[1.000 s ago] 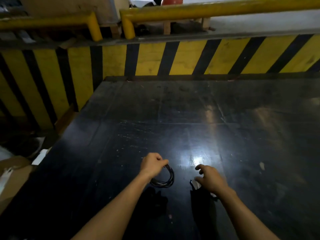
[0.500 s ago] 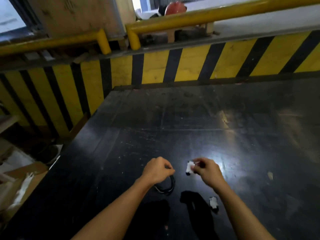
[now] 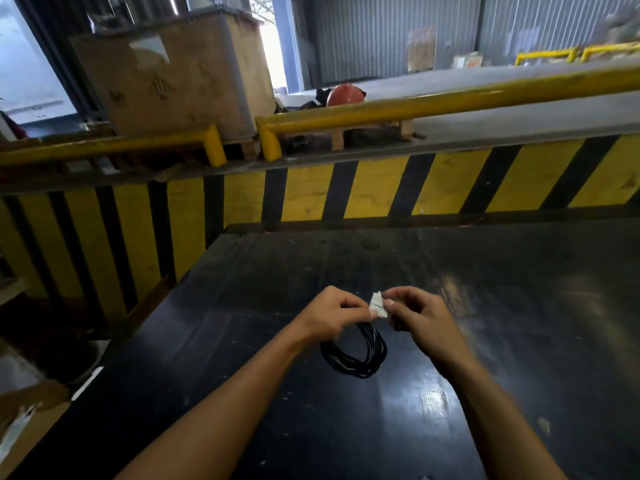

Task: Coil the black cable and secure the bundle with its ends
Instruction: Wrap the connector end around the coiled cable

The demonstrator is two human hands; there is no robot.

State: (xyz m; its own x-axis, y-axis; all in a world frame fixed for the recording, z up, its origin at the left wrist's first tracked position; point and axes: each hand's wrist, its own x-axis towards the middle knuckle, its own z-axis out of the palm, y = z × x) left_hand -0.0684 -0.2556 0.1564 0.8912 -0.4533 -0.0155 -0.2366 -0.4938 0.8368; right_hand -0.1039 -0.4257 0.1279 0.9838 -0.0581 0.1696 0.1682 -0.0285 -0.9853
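Note:
The black cable (image 3: 360, 358) hangs as a coil of several loops below my hands, just above the black table (image 3: 485, 306). My left hand (image 3: 330, 315) is shut on the top of the coil. A small white connector (image 3: 378, 305) sits between both hands; my right hand (image 3: 417, 315) pinches it by thumb and forefinger, and my left fingertips touch its lower edge. The upper part of the coil is hidden inside my left hand.
A yellow and black striped barrier (image 3: 346, 188) runs along the table's far edge, with yellow rails (image 3: 433, 105) above it. Cardboard (image 3: 31, 417) lies on the floor at the left. A small pale scrap (image 3: 543, 425) rests on the table at the right.
Both hands have risen off the table and come together. My right hand picked up the white connector and brought it to my left hand. The coil now hangs lifted.

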